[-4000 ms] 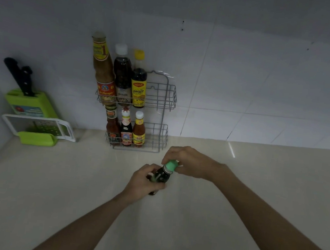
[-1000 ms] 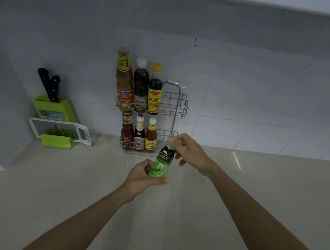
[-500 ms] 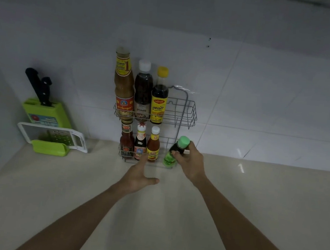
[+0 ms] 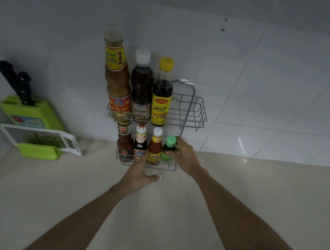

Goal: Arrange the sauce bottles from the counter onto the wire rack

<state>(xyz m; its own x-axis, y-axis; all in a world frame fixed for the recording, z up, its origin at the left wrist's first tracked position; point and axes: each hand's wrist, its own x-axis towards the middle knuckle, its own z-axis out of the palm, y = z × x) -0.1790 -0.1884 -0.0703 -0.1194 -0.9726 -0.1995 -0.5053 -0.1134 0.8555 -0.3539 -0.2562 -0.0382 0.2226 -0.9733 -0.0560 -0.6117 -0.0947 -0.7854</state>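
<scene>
Wire rack (image 4: 195, 116) of thin grey metal rods stands against the glossy white tiled wall (image 4: 286, 97), its two open-grid baskets stacked one above the other on the smooth cream counter (image 4: 234, 194). The upper basket holds three tall bottles: a tan sauce bottle (image 4: 117, 78) with a red and yellow label, a dark bottle with a white cap (image 4: 141, 85), and a dark bottle with a yellow cap (image 4: 162, 91), leaving its right part bare. Three small round-shouldered bottles (image 4: 140, 144) fill the left of the lower basket. At the right end of that row stands the green-capped bottle (image 4: 168, 149), small, dark at the shoulder and bright green lower down, upright with its long axis vertical and cap pointing up, just beside the orange-red bottle. The right hand (image 4: 185, 158) wraps it from the right, fingers curled round its neck and shoulder. The left hand (image 4: 140, 175) is spread loose and holds nothing, one finger reaching up to the lower basket's front wire. Off to the left sit a lime-green plastic knife block (image 4: 31, 113) with black handles and a white-framed grater (image 4: 39, 139).
</scene>
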